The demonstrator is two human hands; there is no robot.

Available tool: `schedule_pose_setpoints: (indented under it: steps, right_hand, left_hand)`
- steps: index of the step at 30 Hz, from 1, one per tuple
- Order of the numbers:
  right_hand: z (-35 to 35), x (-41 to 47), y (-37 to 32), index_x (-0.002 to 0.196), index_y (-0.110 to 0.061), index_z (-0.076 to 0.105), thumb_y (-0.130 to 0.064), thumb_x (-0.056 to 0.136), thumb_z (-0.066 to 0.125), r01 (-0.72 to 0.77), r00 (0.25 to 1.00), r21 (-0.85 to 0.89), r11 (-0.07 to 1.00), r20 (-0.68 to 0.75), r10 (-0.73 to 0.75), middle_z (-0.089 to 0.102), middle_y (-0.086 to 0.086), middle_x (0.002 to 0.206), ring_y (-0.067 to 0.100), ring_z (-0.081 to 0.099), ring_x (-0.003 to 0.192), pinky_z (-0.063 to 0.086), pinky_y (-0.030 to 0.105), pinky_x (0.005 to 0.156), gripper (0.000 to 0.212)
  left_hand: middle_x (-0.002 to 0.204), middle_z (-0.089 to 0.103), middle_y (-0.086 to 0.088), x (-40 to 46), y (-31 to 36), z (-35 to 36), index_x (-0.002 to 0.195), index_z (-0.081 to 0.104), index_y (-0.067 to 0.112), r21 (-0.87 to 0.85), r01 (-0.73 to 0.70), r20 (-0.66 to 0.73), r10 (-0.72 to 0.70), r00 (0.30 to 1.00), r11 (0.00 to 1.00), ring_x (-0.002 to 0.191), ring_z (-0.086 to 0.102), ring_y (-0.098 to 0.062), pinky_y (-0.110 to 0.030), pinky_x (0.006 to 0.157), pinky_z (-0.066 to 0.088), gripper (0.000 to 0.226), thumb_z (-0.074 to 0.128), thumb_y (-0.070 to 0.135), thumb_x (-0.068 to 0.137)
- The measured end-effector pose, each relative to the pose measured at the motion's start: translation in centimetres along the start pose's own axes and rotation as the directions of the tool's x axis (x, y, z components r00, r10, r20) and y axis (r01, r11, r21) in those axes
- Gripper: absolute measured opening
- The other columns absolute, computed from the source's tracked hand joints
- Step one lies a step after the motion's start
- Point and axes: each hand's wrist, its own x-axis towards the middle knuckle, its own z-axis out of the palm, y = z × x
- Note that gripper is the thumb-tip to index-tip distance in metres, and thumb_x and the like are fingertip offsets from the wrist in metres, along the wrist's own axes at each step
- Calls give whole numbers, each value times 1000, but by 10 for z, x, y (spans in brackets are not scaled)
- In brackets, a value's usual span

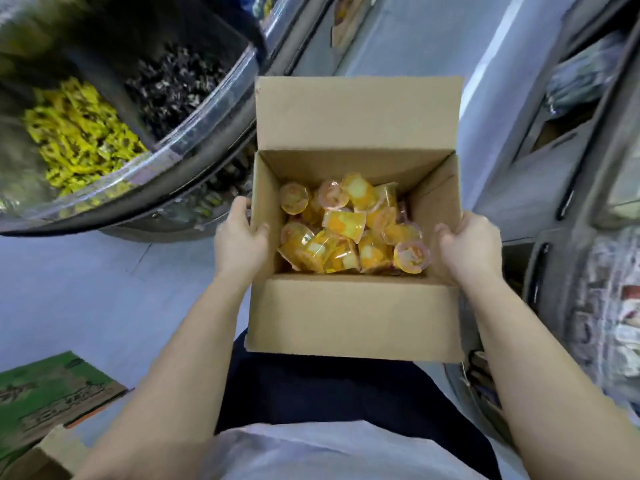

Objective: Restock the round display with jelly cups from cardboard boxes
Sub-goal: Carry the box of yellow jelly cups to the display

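Orange jelly cups (349, 228) lie heaped in the open cardboard box (353, 317) — left hand (242, 237) and right hand (472, 244) grip its side walls, fingers curled over the rims — beside the round display (194, 161).

We see the cardboard box (353, 317) open on top, flaps spread (jelly cups (349, 230) reachable from above), with the round display (166, 188) crowding its left side.
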Motion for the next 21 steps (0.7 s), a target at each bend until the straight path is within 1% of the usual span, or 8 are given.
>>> schedule_pose_setpoints:
  steps: [3,6,7,11,14,17,19,21]
  right_hand:
    - [-31,40,-3,91,4,61,-15,89,54,-30,999,44,999,-41,32,64,27,93,42,58,92,34,32,66,21]
    - [-47,88,-11,92,2,61,-15,88,53,-89,994,78,993,-53,93,65,25,93,41,58,91,42,34,69,20]
    - [-50,106,-16,93,2,61,-15,88,52,-108,992,78,991,-51,112,65,24,93,41,58,91,44,35,70,20]
    - [-64,184,-40,91,1,61,-15,88,53,-186,979,108,977,-59,193,65,22,94,40,59,90,51,44,75,18]
    - [-82,244,-63,86,-4,59,-17,88,55,-250,963,126,960,-71,260,64,20,91,36,58,83,47,37,67,14]
    - [-106,302,-82,80,-5,59,-16,88,56,-273,952,155,950,-101,290,65,20,87,29,51,73,42,33,63,14]
    - [-121,340,-91,74,-8,55,-16,87,57,-285,944,177,942,-116,308,65,21,86,29,52,72,44,34,64,15]
    - [-137,382,-96,77,-6,58,-15,86,57,-291,938,193,937,-135,319,66,23,88,36,58,79,47,37,68,13]
  left_hand:
    - [86,62,1,32,50,13,100,50,15,15,-48,13,48,999,999,81,58,-26,-38,70,48,17,57,11,84]
    - [78,58,10,82,91,28,96,49,21,31,-77,31,76,997,997,75,53,-18,-29,57,39,17,55,12,83]
    - [79,57,11,102,104,33,97,50,21,34,-77,39,76,996,996,75,52,-17,-29,57,37,19,55,12,82]
    - [98,63,-2,188,160,59,110,55,18,34,-73,83,70,994,997,90,57,-24,-30,70,41,29,57,13,82]
    - [111,65,-8,247,209,70,123,53,17,45,-104,135,97,986,994,99,60,-28,-34,77,48,39,57,12,84]
    - [108,68,-9,304,264,78,120,58,17,21,-144,168,138,976,989,97,63,-29,-43,83,53,39,55,10,82]
    - [101,70,-8,339,302,87,113,62,18,17,-171,192,165,967,985,92,63,-29,-43,81,53,35,54,8,81]
    - [97,70,-6,374,341,102,110,63,16,18,-204,219,195,956,979,90,64,-28,-38,77,53,32,54,7,81]
